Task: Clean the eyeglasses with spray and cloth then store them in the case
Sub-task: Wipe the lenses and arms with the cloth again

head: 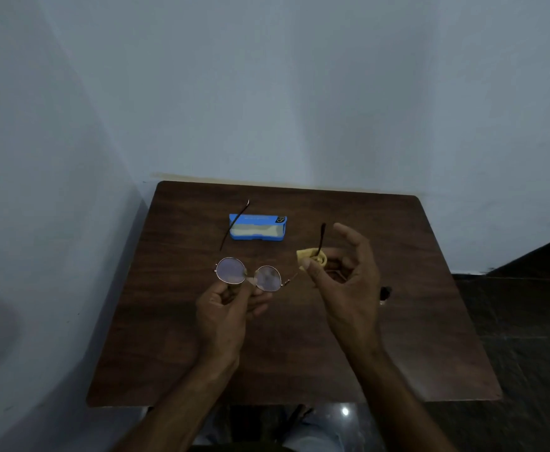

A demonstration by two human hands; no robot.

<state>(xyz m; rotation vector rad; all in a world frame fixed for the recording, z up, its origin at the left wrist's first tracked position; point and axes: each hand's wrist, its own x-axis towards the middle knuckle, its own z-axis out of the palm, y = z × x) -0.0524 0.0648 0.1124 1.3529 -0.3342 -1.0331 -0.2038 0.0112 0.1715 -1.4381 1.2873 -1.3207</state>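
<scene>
Round thin-rimmed eyeglasses (249, 275) are held above the table with both temples unfolded and pointing away from me. My left hand (226, 308) pinches the frame at the bridge, between the two lenses. My right hand (345, 272) pinches a small yellow cloth (312, 257) around the right temple arm, thumb and forefinger closed on it, the other fingers spread. A blue glasses case (258, 227) lies open on the table behind the glasses, its pale lining showing. No spray bottle shows clearly.
The dark wooden table (175, 353) stands in a corner against pale walls (267, 93). A small dark object (385, 293) lies on the table just right of my right hand. Dark floor (528, 321) lies to the right.
</scene>
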